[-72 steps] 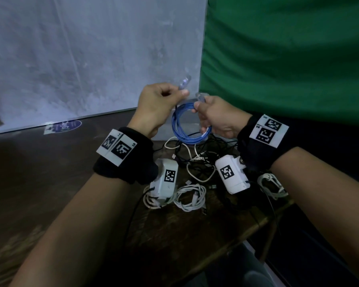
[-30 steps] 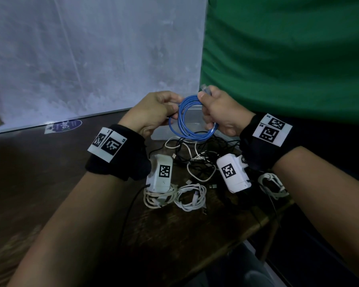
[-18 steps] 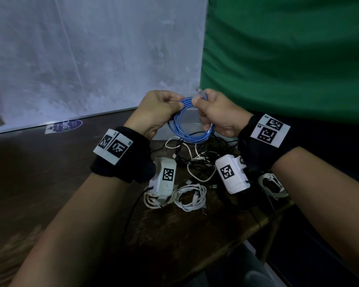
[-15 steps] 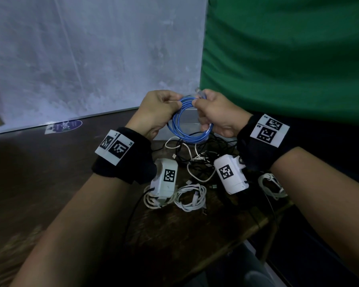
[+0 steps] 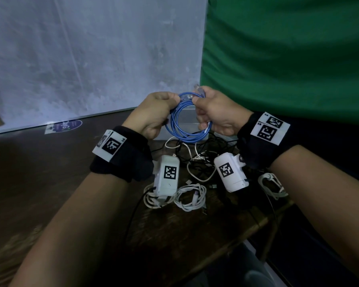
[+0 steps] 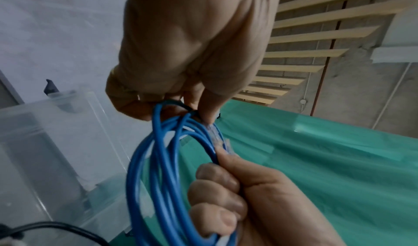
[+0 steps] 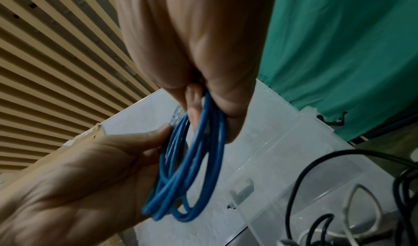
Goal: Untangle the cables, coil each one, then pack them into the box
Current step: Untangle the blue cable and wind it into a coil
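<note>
A blue cable (image 5: pixel 187 129), wound into a coil, hangs in the air between my hands in front of the clear plastic box (image 5: pixel 188 121). My left hand (image 5: pixel 153 112) pinches the coil's top left, by a clear plug (image 5: pixel 183 97). My right hand (image 5: pixel 214 112) grips the coil's right side, and a second clear plug (image 5: pixel 198 89) sticks up above its fingers. The left wrist view shows my left hand (image 6: pixel 181 105) pinching the blue cable (image 6: pixel 144 178) and my right hand (image 6: pixel 226 187) curled round it. The right wrist view shows my right hand (image 7: pixel 203 106) and left hand (image 7: pixel 90 169) on the blue cable (image 7: pixel 203 178).
Under my hands a tangle of black and white cables (image 5: pixel 197 162) lies on the dark wooden table (image 5: pixel 50 183). Coiled white cables lie at the front (image 5: pixel 190 196) and at the right (image 5: pixel 272 186), close to the table's edge (image 5: pixel 257 224). A grey wall and a green cloth stand behind.
My left hand has brought the raised plug end down to the coil's top, and both hands have closed in on the coil. Almost nothing has moved in the last half second.
</note>
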### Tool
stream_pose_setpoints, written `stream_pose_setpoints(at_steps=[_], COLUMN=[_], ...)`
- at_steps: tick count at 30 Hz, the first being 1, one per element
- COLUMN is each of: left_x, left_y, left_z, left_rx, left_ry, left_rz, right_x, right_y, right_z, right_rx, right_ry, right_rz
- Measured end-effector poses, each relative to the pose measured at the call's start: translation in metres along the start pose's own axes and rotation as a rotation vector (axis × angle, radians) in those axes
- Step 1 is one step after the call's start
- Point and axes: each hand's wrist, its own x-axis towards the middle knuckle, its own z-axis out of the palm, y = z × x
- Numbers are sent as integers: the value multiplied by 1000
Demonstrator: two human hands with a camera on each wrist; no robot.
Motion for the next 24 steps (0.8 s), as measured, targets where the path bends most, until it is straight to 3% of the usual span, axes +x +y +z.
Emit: stream_pose_setpoints(at_steps=[7, 11, 21, 24], left_x=[-2, -2, -5, -5], left_y=[3, 6, 11, 9], left_z=[-6, -6, 2, 2], left_rx=[-74, -62, 8, -66], left_ry=[-44, -64, -59, -94], left_rz=[-88, -116, -75, -95], right_x=[0, -2, 1, 1], right_y=[-2, -2, 2, -2], right_z=[-4, -3, 3, 0], right_rx=[108, 123, -7, 31], right_ry=[-33, -56, 71, 84], right_rz=[76, 44, 0, 9])
